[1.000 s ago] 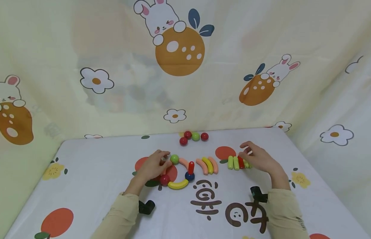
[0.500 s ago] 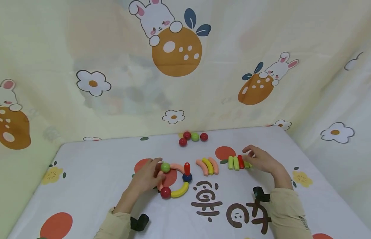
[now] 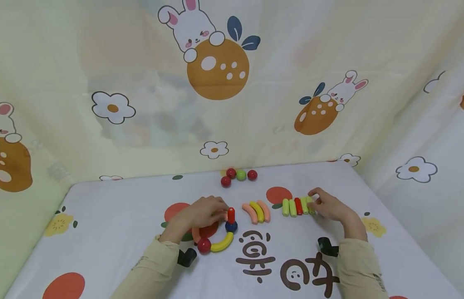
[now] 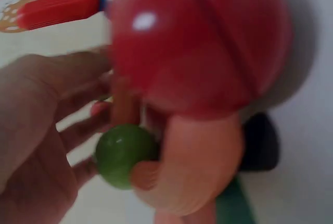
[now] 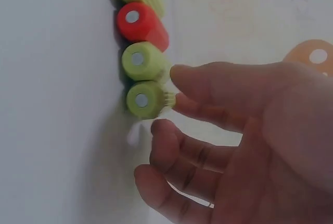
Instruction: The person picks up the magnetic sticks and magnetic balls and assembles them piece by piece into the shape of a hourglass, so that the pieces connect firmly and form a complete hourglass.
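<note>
A ring of magnetic balls and curved sticks lies left of the table's middle. In the head view its red ball (image 3: 204, 245), yellow curved stick (image 3: 222, 242) and blue ball (image 3: 231, 226) show, with a red straight stick (image 3: 231, 214) upright on the blue one. My left hand (image 3: 200, 214) reaches over the far side, thumb and fingers around a salmon curved stick (image 4: 125, 104); the fingertips are partly hidden. Beside it the green ball (image 4: 125, 155) shows in the left wrist view. My right hand (image 3: 329, 207) is loosely bent at the end green stick (image 5: 147, 100), fingertips at its ridged end.
Two salmon curved sticks (image 3: 249, 213) flank a yellow one (image 3: 258, 212) at mid-table. A row of green straight sticks (image 3: 293, 208) with one red stick (image 3: 298, 206) lies right. Several red balls (image 3: 252, 175) and a green ball (image 3: 241, 175) sit near the back curtain.
Over the second, the ring's left side came nearer to me under my left hand. That hand then moved right to the ring's far side. My right hand shifted slightly, uncovering the end green sticks.
</note>
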